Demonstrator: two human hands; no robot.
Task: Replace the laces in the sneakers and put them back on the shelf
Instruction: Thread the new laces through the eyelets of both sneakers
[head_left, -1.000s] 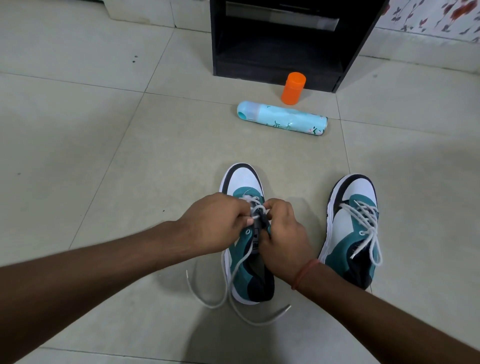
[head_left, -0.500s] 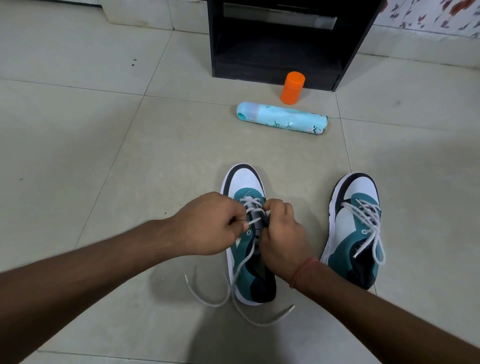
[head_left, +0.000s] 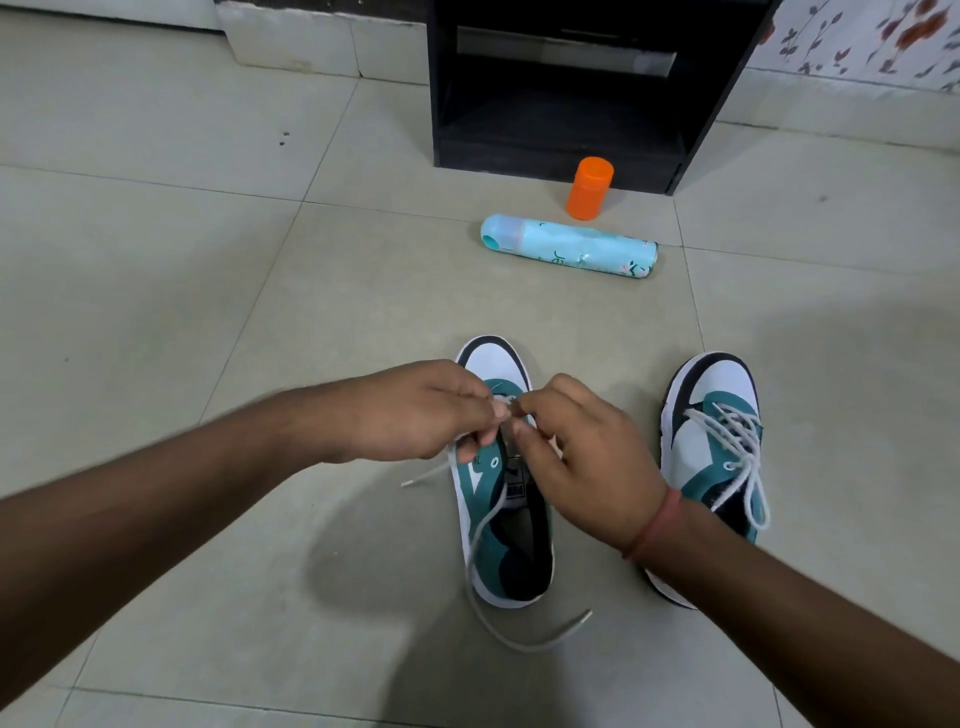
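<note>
Two white, teal and black sneakers stand on the tiled floor, toes pointing away from me. Over the eyelets of the left sneaker (head_left: 506, 551) my left hand (head_left: 410, 410) and my right hand (head_left: 576, 457) meet, each pinching the white lace (head_left: 480, 535). Two loose lace ends trail off this shoe: one to the left, one curving onto the floor behind the heel. The right sneaker (head_left: 719, 410) stands beside it, fully laced, partly behind my right forearm. The black shelf (head_left: 561, 135) stands at the back, its lower bay open.
A light blue spray can (head_left: 569, 247) lies on its side between the sneakers and the shelf. An orange cap (head_left: 589, 188) stands upright just in front of the shelf's base. A floral-patterned wall runs along the back right.
Both hands have shifted slightly toward the toe of the left sneaker. The lace end on the left has been drawn up shorter, and the one behind the heel has shifted right.
</note>
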